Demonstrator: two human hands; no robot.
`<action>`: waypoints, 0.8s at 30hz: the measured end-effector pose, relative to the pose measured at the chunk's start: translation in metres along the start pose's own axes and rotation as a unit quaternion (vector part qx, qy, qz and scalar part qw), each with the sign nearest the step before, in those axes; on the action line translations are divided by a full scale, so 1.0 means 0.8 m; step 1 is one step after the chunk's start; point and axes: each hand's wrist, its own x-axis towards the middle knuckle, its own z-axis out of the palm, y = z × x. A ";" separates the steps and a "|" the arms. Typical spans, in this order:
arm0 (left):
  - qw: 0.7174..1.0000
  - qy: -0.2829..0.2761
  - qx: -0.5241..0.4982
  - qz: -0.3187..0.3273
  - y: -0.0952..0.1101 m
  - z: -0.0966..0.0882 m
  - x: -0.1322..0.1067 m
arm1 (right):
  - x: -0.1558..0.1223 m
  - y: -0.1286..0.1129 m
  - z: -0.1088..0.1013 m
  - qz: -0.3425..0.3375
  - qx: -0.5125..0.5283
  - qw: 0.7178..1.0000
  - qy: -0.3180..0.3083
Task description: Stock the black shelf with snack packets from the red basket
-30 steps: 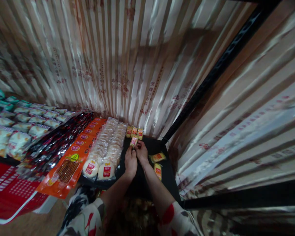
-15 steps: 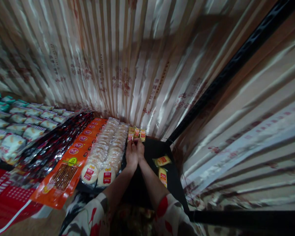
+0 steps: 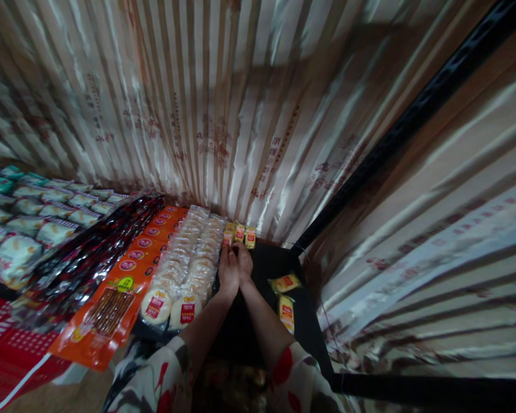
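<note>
My left hand and my right hand are side by side on the black shelf top, fingers pinched together at the far end. Between the fingertips is a small yellow-and-red snack packet, low against the surface and next to a back row of three like packets. Two more of these packets lie loose to the right, one nearer the back and one closer to me. My floral sleeves show at the bottom.
Left of my hands lie two rows of round white cakes in clear wrap, then orange packs, dark glossy packs, white-and-green bags and red packs. A striped satin curtain hangs behind. A black frame bar runs up right.
Both hands have carried the small packet away from me, from mid-surface to just in front of the back row, and lowered it. The view has shifted slightly.
</note>
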 end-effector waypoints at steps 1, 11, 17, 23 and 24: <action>1.000 -0.002 -0.002 0.005 0.000 0.000 0.000 | 0.000 0.001 0.001 -0.004 0.001 1.000 0.008; 1.000 -0.015 0.005 -0.005 0.002 -0.002 -0.005 | 0.004 0.008 0.013 -0.016 0.089 0.995 0.038; 0.999 -0.026 0.023 -0.023 0.010 -0.002 -0.005 | 0.003 0.007 0.008 -0.034 0.086 0.996 0.007; 0.999 -0.022 0.023 -0.027 0.014 0.000 -0.004 | 0.006 0.005 0.008 -0.021 0.076 0.997 0.000; 0.999 -0.023 0.021 -0.024 0.014 0.000 -0.004 | 0.005 0.004 0.007 -0.022 0.077 0.997 -0.006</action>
